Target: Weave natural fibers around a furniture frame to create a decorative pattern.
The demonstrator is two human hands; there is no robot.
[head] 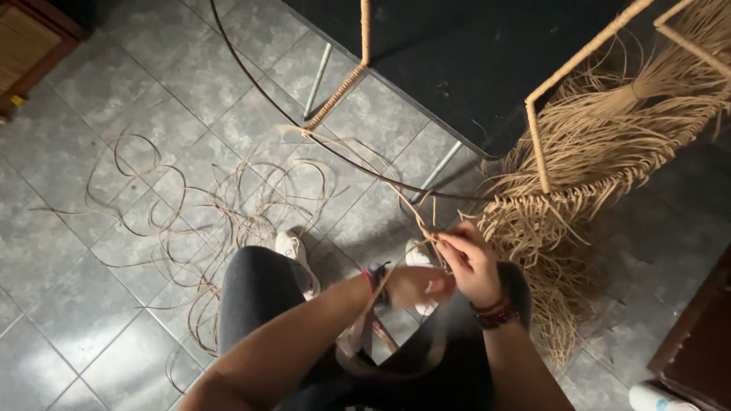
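Pinching rattan strand (423, 222): right hand (474, 265); left hand (417, 286) gripping same strand; loose bundle (609, 144) beside.

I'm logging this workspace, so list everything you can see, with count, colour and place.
metal hoop frame: one, dark, partly wrapped in tan cane, above the hands
loose cane strands: many, tan, tangled on the grey tiled floor
cane bundle: one, tan, hanging off a wrapped frame at right
wooden furniture: one, brown, top left
shoes: two, white, below the hoop
left hand: holding a cane strand
right hand: fingers pinching the same strand
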